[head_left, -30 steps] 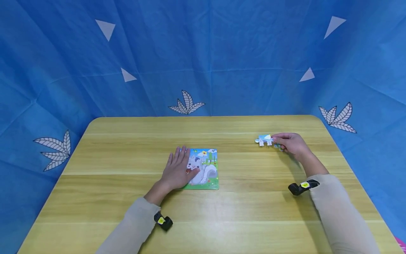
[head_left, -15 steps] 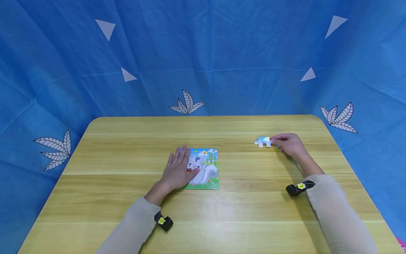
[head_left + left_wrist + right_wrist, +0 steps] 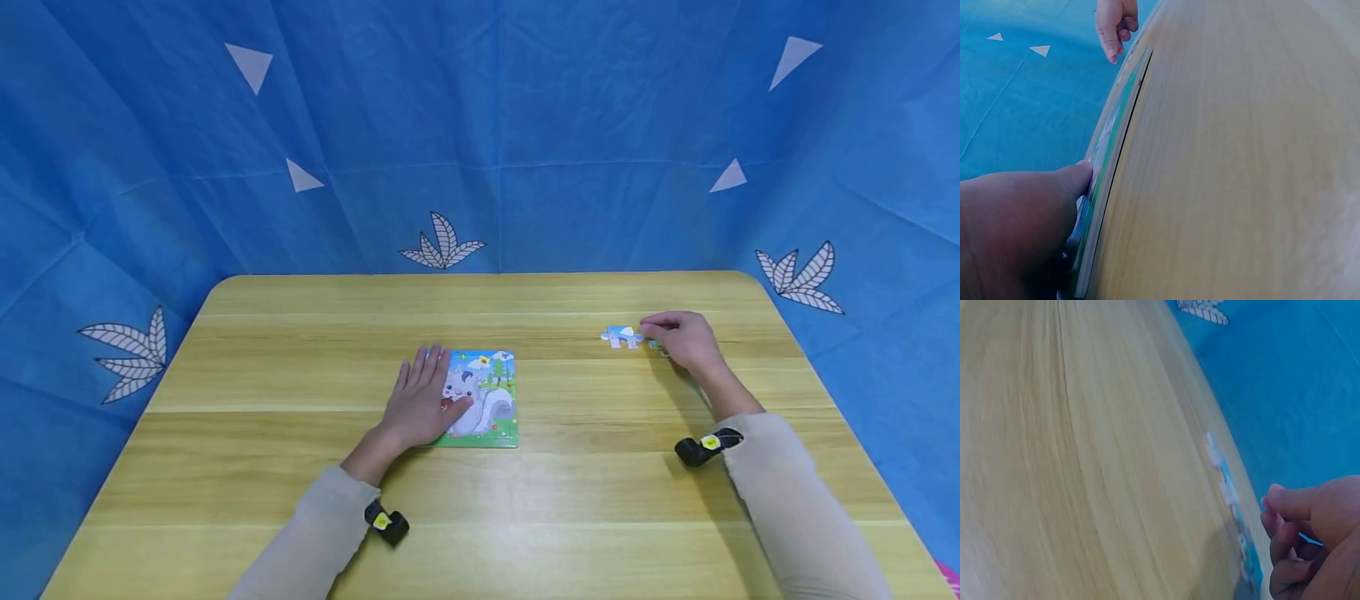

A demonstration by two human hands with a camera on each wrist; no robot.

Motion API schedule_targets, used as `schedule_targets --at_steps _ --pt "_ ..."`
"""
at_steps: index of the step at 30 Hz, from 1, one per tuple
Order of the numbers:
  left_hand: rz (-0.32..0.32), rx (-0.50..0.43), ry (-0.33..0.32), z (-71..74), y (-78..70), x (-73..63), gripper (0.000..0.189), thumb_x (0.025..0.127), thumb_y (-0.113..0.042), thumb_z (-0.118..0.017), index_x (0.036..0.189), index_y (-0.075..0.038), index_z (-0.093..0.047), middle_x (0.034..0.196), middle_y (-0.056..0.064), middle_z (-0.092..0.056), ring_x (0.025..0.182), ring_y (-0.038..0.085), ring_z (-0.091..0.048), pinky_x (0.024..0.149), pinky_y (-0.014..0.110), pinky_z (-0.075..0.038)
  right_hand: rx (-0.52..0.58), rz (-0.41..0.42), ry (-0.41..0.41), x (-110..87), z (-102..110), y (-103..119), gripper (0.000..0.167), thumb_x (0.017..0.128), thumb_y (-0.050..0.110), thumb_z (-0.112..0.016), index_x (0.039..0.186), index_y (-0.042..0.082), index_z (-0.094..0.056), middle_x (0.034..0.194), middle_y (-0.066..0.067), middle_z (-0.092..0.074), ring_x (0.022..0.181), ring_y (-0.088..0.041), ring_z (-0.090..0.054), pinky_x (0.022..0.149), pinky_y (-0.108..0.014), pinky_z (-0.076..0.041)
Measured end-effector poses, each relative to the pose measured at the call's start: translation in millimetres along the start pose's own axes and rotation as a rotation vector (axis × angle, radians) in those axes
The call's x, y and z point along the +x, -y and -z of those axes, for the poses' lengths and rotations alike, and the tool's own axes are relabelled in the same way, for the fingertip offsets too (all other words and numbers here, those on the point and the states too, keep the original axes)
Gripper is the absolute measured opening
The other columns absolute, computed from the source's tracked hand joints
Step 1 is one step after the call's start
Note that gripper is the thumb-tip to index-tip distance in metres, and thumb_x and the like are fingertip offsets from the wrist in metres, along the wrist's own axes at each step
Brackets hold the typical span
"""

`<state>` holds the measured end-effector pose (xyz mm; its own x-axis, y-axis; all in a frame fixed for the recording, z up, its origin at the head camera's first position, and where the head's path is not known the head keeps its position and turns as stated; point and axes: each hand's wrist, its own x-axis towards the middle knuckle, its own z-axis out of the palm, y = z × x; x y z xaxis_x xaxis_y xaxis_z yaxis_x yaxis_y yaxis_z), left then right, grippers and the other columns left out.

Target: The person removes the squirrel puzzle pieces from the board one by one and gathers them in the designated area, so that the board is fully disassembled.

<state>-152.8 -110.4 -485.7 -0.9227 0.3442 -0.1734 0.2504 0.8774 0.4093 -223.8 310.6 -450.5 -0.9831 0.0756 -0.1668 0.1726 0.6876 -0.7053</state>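
Observation:
My left hand [image 3: 420, 404] lies flat with spread fingers on the left part of a square picture puzzle [image 3: 495, 400] showing a grey-white squirrel. Its palm and fingers hide that side of the picture; in the left wrist view the thumb [image 3: 1075, 178] rests at the puzzle's edge. Far right on the table is a sky-blue jigsaw piece [image 3: 622, 337] with a cloud on it. My right hand [image 3: 684, 340] hovers just right of that piece, fingers loosely bent and nothing seen in them. A greenish jigsaw piece [image 3: 657, 345] shows partly under this hand.
The wooden table [image 3: 360, 517] has rounded far corners. Behind it and at both sides hangs a blue cloth [image 3: 375, 125] printed with leaves and triangles. Each wrist wears a small black camera, one on the left [image 3: 387, 523] and one on the right [image 3: 707, 447].
The sky-blue piece has come down slightly to the left onto the table, and my right fingers have let go of it. My left hand has stayed put on the puzzle.

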Motion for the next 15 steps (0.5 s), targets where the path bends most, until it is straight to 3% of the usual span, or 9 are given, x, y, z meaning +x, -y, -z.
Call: schedule_targets --at_steps 4,10,15 --pt "-0.002 -0.003 -0.005 1.0 -0.4 -0.7 0.091 0.103 -0.06 -0.043 0.163 -0.004 -0.003 0.17 0.013 0.005 0.155 0.03 0.013 0.123 0.052 0.007 -0.001 0.056 0.012 -3.8 -3.2 11.4 0.038 0.105 0.029 -0.058 0.129 0.0 -0.068 0.132 -0.025 -0.062 0.113 -0.036 -0.057 0.083 -0.039 -0.044" --pt "0.002 -0.011 -0.003 2.1 -1.5 -1.8 0.091 0.103 -0.059 -0.043 0.162 -0.004 -0.003 0.17 0.013 0.005 0.155 0.03 0.013 0.123 0.052 0.007 0.046 0.114 0.065 -9.8 -15.7 30.4 0.036 0.105 0.026 -0.06 0.129 0.001 -0.069 0.121 -0.021 -0.066 0.09 -0.024 -0.057 0.069 -0.029 -0.047" --pt "0.002 -0.012 -0.006 3.3 -3.4 -3.1 0.09 0.103 -0.057 -0.045 0.162 -0.003 -0.004 0.17 0.015 0.003 0.155 0.032 0.012 0.123 0.052 0.007 0.114 0.148 0.119 -13.6 -28.8 45.6 0.034 0.103 0.023 -0.063 0.127 0.0 -0.069 0.114 -0.02 -0.067 0.085 -0.027 -0.06 0.067 -0.029 -0.051"
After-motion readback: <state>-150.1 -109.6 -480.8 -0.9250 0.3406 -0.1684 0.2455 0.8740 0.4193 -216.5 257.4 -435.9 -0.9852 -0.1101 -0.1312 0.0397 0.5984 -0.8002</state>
